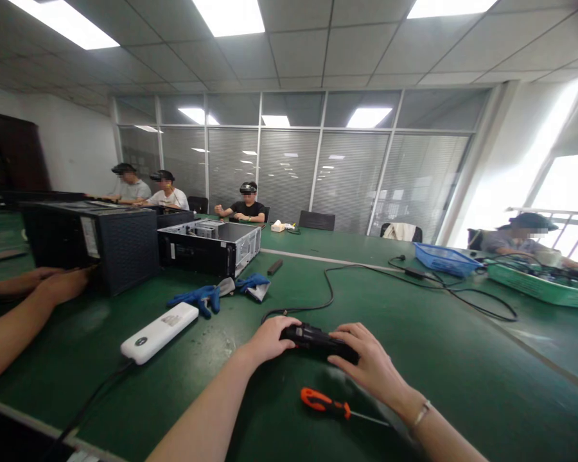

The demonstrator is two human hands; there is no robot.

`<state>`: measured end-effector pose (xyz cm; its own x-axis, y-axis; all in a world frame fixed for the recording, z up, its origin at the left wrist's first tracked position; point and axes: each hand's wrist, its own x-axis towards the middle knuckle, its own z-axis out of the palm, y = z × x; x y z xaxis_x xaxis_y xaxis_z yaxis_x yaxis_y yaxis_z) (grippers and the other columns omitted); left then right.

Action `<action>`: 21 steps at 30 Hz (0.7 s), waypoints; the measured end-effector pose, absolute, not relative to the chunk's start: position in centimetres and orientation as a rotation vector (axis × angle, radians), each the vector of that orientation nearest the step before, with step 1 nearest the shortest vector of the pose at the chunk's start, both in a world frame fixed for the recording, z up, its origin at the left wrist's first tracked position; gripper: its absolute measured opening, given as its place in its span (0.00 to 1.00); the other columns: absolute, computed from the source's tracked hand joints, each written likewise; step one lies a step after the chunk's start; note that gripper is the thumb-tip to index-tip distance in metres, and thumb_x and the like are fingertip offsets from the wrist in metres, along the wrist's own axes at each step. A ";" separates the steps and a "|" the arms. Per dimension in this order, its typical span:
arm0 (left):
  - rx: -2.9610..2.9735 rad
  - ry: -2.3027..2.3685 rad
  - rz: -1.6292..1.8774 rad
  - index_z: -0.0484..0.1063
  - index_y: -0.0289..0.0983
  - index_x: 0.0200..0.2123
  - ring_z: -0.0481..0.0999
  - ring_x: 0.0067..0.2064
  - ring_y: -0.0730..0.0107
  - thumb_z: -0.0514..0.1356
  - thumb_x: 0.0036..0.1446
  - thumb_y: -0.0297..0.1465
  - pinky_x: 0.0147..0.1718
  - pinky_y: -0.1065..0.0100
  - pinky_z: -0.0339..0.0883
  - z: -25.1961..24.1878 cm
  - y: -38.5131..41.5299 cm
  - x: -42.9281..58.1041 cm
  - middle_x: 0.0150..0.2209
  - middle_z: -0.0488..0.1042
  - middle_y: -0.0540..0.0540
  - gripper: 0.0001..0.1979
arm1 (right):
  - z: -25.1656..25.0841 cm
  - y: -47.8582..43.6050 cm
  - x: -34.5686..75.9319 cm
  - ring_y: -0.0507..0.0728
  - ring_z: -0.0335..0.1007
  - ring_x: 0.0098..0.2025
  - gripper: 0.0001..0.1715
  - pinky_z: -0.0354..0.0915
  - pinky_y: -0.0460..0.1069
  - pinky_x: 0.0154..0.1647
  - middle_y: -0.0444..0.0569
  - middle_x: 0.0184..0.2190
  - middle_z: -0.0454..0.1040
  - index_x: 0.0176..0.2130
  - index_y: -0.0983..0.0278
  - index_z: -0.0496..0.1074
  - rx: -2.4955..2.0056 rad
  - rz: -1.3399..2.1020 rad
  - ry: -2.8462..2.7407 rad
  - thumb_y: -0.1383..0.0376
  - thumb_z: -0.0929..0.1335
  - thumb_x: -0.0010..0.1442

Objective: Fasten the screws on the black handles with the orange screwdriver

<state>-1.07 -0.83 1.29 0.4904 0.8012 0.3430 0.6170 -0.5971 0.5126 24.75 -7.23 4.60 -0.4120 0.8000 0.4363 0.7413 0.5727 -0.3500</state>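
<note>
On the green table in front of me lies a long black device (313,338), its exact kind unclear. My left hand (273,338) grips its left end, thumb in front and fingers over the top. Around the right end, the fingers of my right hand (363,353) are curled. A black cord (331,289) runs from behind my left hand toward the back right; whether it joins the device is hidden. Nearer to me, below the device, rests a screwdriver (325,403) with an orange and black handle, its shaft pointing right toward my right forearm.
Left of me are a white power bank-like box (161,330) with a cable, blue-grey gloves (205,298), and an open computer case (197,250). A co-worker's hands (62,285) reach into a black case (130,250). Blue (443,260) and green baskets (544,289) stand right.
</note>
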 end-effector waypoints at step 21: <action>2.425 1.153 0.817 0.70 0.45 0.53 0.71 0.47 0.62 0.62 0.53 0.32 0.49 0.63 0.63 0.9 -1.5 0.4 0.46 0.72 0.46 0.23 | 6.0 -6.4 20.1 0.56 0.75 0.38 0.34 0.71 0.50 0.41 0.51 0.39 0.75 0.64 0.63 0.46 -0.937 0.068 -1.799 0.60 0.62 0.64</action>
